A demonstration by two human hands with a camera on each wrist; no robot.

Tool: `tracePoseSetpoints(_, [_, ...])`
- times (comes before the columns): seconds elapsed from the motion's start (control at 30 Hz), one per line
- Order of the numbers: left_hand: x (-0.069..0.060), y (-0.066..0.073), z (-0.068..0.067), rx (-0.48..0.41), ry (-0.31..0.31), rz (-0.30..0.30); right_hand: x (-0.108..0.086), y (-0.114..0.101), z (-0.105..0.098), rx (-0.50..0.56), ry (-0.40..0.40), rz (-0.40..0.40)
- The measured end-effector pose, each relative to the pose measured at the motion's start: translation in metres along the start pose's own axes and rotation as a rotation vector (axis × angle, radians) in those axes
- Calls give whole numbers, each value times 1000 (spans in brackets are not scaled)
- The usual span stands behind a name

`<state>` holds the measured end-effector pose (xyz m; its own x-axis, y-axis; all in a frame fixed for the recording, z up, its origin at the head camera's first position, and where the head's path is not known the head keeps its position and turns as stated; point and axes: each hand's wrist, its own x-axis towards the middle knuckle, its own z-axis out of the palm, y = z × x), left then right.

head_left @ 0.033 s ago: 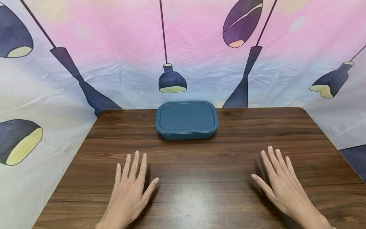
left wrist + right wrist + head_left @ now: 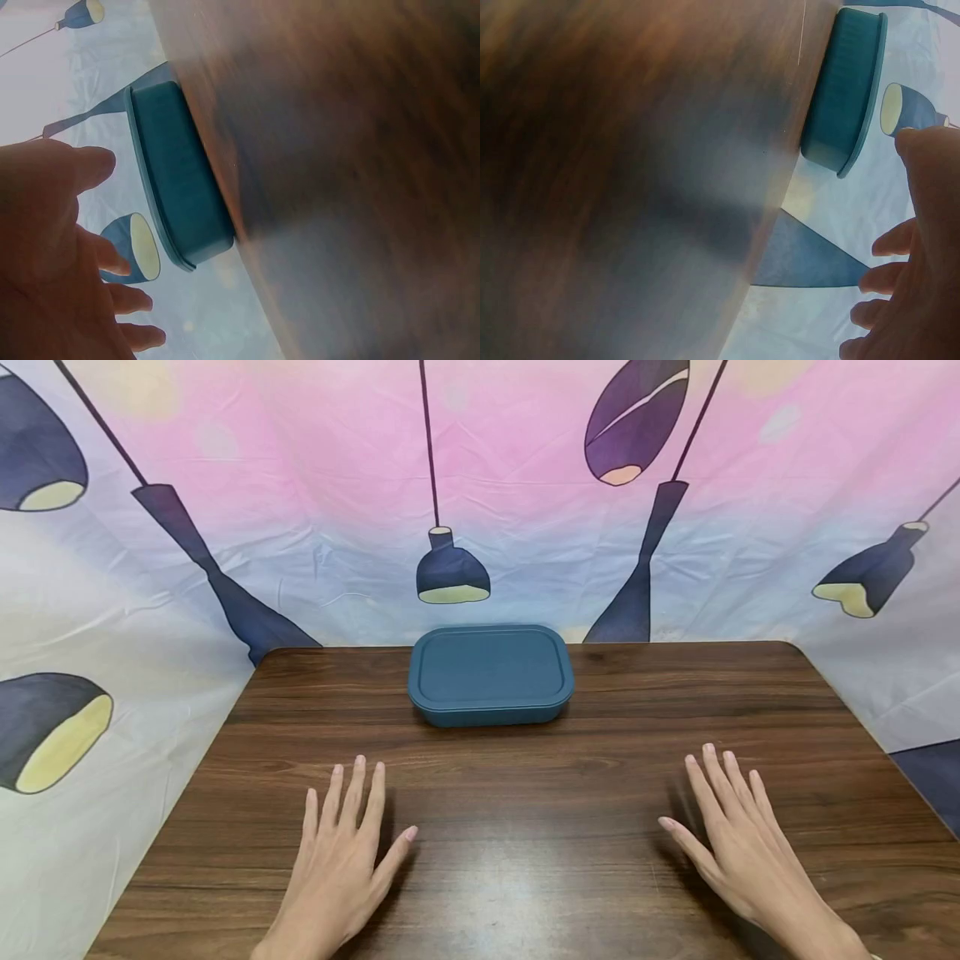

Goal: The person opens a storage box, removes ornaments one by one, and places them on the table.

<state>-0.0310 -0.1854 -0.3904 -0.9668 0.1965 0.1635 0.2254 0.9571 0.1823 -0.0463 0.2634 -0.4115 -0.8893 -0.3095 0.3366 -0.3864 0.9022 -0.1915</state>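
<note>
A teal rectangular lidded box [image 2: 491, 672] with rounded corners sits at the far edge of the table, its lid on. In front of it to the left, my left hand [image 2: 341, 852] is spread palm down over the wood, fingers straight and holding nothing. To the front right, my right hand [image 2: 738, 843] is likewise spread, with nothing in it. Both hands are apart from the box. The left wrist view shows the box's side [image 2: 180, 172] beyond the thumb; the right wrist view shows the box [image 2: 844, 90] past the fingers. What is inside the box is hidden.
The dark wooden table [image 2: 525, 802] spreads around both hands, with rounded far corners. Right behind it hangs a pink, blue and white cloth [image 2: 337, 485] printed with dark lamps. Light glares off the table's front middle.
</note>
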Motion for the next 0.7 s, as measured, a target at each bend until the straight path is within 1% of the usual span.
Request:
tracePoseSetpoints(0.27, [1, 2, -1, -27, 9, 2, 5, 1, -1, 7, 11, 0])
tracePoseSetpoints(0.37, [3, 3, -5, -76, -26, -6, 8, 0, 0, 13, 12, 0])
tracePoseSetpoints(0.5, [8, 6, -15, -189, -98, -31, 15, -1, 2, 33, 26, -15])
tracePoseSetpoints(0.57, [11, 7, -20, -241, -129, -42, 19, -1, 2, 45, 36, -27])
tracePoseSetpoints(0.7, [21, 8, -29, -327, -170, -48, 28, -2, 1, 70, 59, -59])
